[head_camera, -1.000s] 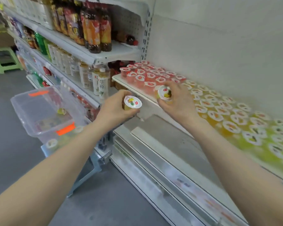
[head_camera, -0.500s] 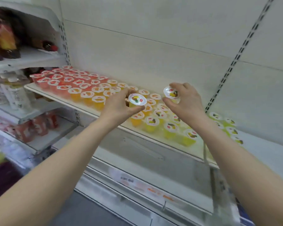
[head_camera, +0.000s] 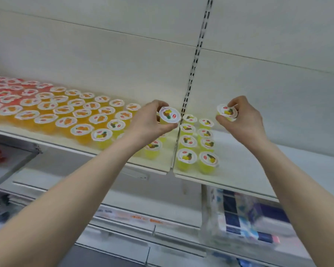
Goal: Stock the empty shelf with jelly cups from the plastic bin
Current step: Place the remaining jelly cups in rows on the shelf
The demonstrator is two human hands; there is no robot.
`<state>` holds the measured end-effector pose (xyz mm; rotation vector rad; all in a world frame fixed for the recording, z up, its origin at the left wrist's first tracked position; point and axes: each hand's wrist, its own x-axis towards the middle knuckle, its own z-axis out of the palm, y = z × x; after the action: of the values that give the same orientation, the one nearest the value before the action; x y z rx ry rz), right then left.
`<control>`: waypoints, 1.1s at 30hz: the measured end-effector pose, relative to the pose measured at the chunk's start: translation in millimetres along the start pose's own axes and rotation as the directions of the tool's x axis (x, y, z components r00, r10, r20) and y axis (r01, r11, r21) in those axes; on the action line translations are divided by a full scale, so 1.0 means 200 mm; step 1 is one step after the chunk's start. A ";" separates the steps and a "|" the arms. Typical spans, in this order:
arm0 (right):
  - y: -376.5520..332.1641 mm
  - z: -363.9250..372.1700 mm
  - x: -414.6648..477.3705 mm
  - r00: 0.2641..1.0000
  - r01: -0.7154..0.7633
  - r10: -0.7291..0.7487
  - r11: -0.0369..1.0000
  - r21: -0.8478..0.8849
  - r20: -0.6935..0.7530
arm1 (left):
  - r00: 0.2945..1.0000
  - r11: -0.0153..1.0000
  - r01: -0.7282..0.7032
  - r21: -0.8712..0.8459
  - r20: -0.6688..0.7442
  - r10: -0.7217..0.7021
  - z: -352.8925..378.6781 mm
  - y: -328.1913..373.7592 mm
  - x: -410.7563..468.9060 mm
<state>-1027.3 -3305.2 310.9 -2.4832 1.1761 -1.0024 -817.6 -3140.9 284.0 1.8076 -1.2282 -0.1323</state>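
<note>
Rows of red and orange jelly cups (head_camera: 46,106) fill the left stretch of the shelf (head_camera: 239,166), yellow ones following toward the upright. Left hand (head_camera: 150,122) is closed round a yellow cup (head_camera: 169,115), held above the shelf joint. Right hand (head_camera: 243,120) pinches a second yellow cup (head_camera: 227,112) by its rim, over bare shelf beside the last yellow column. Since a second ago, view and hands have swung rightward from the bin, now out of sight. Judgement: placement imminent.
</note>
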 end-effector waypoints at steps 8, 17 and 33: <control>0.40 0.09 0.00 0.979 -0.162 0.156 0.986 0.039 0.131 | 0.999 1.000 -0.009 0.003 0.040 0.009 0.25 0.16 0.11; 0.54 0.32 0.06 0.962 -0.198 0.184 0.979 0.053 0.202 | 0.997 0.998 0.033 0.057 0.066 -0.037 0.34 0.18 0.17; 0.63 0.36 0.19 0.963 -0.017 0.025 0.999 -0.034 0.270 | 0.993 0.996 -0.040 0.076 0.111 0.032 0.47 0.21 0.30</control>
<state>-1038.4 -3423.4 219.6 -2.5248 1.1351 -0.6171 -866.0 -3248.9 283.2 1.8650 -1.3595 -0.1675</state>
